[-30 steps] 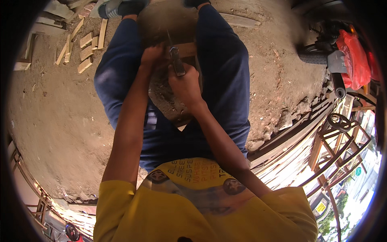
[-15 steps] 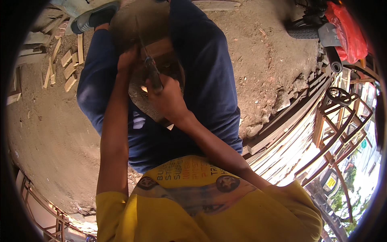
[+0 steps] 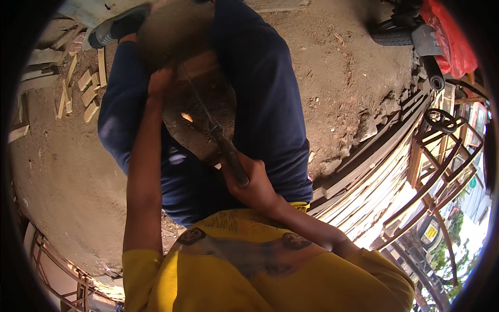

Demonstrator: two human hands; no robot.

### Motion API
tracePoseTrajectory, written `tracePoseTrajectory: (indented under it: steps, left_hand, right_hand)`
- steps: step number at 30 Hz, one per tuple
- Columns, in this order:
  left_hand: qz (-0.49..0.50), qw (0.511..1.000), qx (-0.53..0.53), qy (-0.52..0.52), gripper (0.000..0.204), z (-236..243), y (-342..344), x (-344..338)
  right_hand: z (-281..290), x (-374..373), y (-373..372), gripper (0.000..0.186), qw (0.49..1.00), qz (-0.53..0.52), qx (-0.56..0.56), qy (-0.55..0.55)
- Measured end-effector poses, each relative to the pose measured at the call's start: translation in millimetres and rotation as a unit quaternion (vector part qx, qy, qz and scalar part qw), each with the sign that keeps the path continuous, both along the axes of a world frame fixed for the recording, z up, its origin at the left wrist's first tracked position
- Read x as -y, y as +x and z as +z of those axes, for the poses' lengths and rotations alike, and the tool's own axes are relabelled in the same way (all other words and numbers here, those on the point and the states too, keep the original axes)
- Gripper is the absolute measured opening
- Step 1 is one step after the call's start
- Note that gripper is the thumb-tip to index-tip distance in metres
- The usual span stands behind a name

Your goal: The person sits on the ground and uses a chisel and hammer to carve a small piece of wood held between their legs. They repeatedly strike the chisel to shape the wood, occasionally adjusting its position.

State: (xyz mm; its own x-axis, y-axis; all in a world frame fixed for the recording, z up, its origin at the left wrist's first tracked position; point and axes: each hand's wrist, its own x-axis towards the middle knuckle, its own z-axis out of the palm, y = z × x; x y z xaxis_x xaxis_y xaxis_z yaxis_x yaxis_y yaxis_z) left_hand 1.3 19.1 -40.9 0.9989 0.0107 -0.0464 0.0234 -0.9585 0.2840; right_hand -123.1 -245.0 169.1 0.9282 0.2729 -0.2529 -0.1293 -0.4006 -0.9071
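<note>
My right hand [image 3: 253, 179] is wrapped round the dark handle of a long hand tool [image 3: 227, 152]. Its straight, thin metal blade slants away to the far left, between my legs. Whether it is a saw seen edge-on or a file, I cannot tell. The blade's far end meets or passes a brown piece of wood [image 3: 201, 64], mostly in shadow. Beside the left end of this wood, my left hand [image 3: 162, 81] is closed, its fingertips hidden in shade. I cannot make out what it grips.
Short offcuts of wood [image 3: 89, 94] lie on the dirt ground at the far left, near a shoe [image 3: 118, 27]. On the right run long stacked boards [image 3: 371, 156] beside a metal frame with a wheel [image 3: 441, 120]. A red plastic bag [image 3: 453, 39] hangs at the far right, above a black tyre [image 3: 391, 39].
My right hand has drawn the tool back toward my body and slightly right, so more of the blade shows. My left hand has stayed almost in place.
</note>
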Motion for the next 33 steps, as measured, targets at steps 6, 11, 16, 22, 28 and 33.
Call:
tracePoseTrajectory:
  steps: [6, 11, 16, 22, 28, 33]
  left_hand:
    - [0.020, 0.998, -0.030, -0.059, 0.074, 14.4, 0.6, 6.2]
    - [0.003, 0.997, -0.039, 0.062, 0.069, -13.0, 12.8, -5.6]
    - [-0.033, 0.998, 0.019, 0.055, 0.066, -26.6, 3.3, -5.2]
    - [-0.031, 0.990, 0.127, 0.046, 0.062, -50.1, -15.6, -2.5]
    - [-0.016, 0.994, -0.100, 0.037, 0.078, -7.2, -1.5, 10.8]
    - [-0.015, 0.999, -0.029, 0.025, 0.082, -20.8, -9.3, 6.9]
  right_hand:
    - [-28.5, -52.7, 79.3, 0.022, 0.998, 0.009, -0.065, 0.003]
    - [-0.2, -21.4, 38.9, 0.020, 0.998, 0.052, -0.015, -0.024]
    - [-0.9, -17.8, 14.2, 0.018, 0.999, 0.034, 0.000, 0.002]
    - [-9.9, -56.2, 77.3, 0.018, 0.995, 0.042, -0.080, -0.037]
    - [22.3, -23.0, 21.9, 0.014, 0.997, 0.017, -0.064, -0.043]
    - [-4.3, -80.1, 84.9, 0.015, 0.995, 0.062, -0.083, -0.016]
